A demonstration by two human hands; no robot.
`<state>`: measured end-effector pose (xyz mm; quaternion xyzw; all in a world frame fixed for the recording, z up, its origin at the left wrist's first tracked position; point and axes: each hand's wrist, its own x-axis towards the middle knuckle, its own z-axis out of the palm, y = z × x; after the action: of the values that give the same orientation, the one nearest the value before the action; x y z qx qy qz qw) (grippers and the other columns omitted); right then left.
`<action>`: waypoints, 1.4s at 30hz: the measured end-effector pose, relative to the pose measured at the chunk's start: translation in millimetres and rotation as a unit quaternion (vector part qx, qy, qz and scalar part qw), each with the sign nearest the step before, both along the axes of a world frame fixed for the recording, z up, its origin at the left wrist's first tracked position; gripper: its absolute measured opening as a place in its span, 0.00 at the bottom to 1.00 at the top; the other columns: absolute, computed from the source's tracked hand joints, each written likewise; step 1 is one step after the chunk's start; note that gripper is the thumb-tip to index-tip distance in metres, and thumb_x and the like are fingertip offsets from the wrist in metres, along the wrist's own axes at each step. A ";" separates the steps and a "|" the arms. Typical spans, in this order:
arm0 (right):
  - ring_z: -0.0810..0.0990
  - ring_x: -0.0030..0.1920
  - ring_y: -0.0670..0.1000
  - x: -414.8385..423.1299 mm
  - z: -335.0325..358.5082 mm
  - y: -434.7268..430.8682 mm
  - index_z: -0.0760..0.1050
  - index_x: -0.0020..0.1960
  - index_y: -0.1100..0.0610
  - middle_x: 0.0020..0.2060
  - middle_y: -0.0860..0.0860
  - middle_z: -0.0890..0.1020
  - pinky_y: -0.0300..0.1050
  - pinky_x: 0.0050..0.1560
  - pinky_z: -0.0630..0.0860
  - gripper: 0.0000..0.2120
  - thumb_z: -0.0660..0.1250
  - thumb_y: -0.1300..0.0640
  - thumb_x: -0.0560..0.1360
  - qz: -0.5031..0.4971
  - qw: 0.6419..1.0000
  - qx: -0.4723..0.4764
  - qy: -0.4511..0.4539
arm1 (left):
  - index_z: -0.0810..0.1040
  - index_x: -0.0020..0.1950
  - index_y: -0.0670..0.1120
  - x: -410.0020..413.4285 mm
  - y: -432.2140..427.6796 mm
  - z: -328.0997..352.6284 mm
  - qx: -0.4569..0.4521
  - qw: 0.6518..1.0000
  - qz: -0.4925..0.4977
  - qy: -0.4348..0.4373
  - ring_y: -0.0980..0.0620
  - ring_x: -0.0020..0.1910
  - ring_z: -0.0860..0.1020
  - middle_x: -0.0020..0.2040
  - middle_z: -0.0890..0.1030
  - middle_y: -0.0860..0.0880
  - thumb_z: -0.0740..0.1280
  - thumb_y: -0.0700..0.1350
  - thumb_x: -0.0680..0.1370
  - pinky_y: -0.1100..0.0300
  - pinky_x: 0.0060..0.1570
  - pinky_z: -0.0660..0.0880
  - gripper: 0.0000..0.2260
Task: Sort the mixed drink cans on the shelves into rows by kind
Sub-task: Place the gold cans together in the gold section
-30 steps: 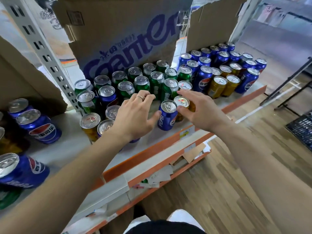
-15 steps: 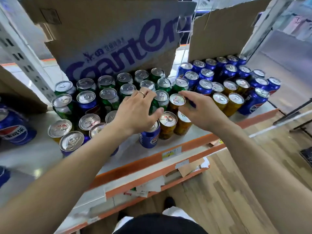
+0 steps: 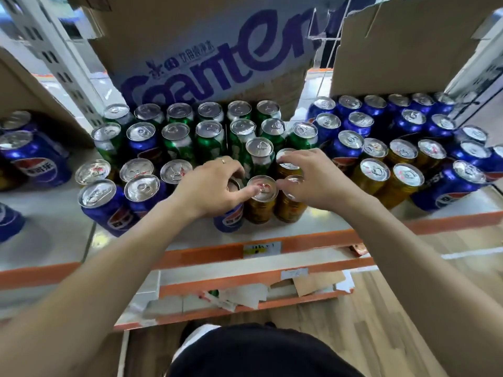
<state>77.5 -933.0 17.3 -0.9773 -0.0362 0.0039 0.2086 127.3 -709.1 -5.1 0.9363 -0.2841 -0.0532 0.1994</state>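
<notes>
Shelf (image 3: 49, 235) beneath a printed cardboard box (image 3: 190, 36) holds green cans (image 3: 209, 140) at its back edge, while near its front edge the left hand (image 3: 206, 186) curls over a blue can (image 3: 230, 219) and the right hand (image 3: 310, 178) grips two gold cans (image 3: 288, 209) by their tops.

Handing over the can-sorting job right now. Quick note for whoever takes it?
Left hand: grips the front blue can from above, thumb on the middle gold can.
Right hand: fingers curled over the right gold can, fingertips on the gold one behind.
Done: green rows back centre, blue block back right, gold group right.
Left: stray blue can in the green rows; front-left cluster mixes blue and gold.
</notes>
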 end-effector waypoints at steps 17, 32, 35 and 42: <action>0.72 0.61 0.52 -2.8 -30.9 23.8 0.72 0.61 0.51 0.48 0.46 0.80 0.55 0.66 0.50 0.27 0.70 0.37 0.68 0.065 0.995 -0.074 -0.011 | 0.73 0.64 0.49 -45.8 18.4 -49.4 -0.303 0.930 0.171 0.116 0.59 0.56 0.79 0.55 0.81 0.56 0.82 0.49 0.66 0.64 0.59 0.75 0.31; 0.82 0.57 0.45 -9.6 57.1 -5.7 0.75 0.68 0.58 0.56 0.50 0.84 0.51 0.62 0.78 0.28 0.77 0.56 0.70 0.007 0.931 0.360 -0.051 | 0.75 0.53 0.56 -22.1 11.9 48.9 -0.426 0.894 0.133 0.034 0.66 0.45 0.79 0.49 0.81 0.56 0.73 0.60 0.70 0.70 0.45 0.75 0.16; 0.82 0.57 0.46 -15.1 57.6 -10.4 0.74 0.69 0.59 0.57 0.51 0.83 0.50 0.61 0.79 0.28 0.77 0.58 0.71 0.000 0.931 0.362 -0.051 | 0.75 0.55 0.54 -22.1 7.2 51.1 -0.429 0.895 0.114 0.041 0.64 0.47 0.80 0.49 0.81 0.56 0.70 0.60 0.73 0.68 0.46 0.75 0.16; 0.82 0.56 0.44 -31.6 65.9 -32.9 0.75 0.68 0.58 0.54 0.45 0.83 0.42 0.58 0.79 0.27 0.77 0.59 0.70 -0.026 0.929 0.361 -0.081 | 0.74 0.58 0.49 -24.5 -22.4 58.4 -0.403 0.912 0.068 0.038 0.69 0.46 0.79 0.48 0.80 0.58 0.71 0.59 0.71 0.74 0.43 0.72 0.21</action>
<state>45.8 -965.9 83.1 -0.8335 -0.0264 -0.0942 0.5438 102.8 -731.6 53.3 0.7910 -0.2092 0.0437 0.5733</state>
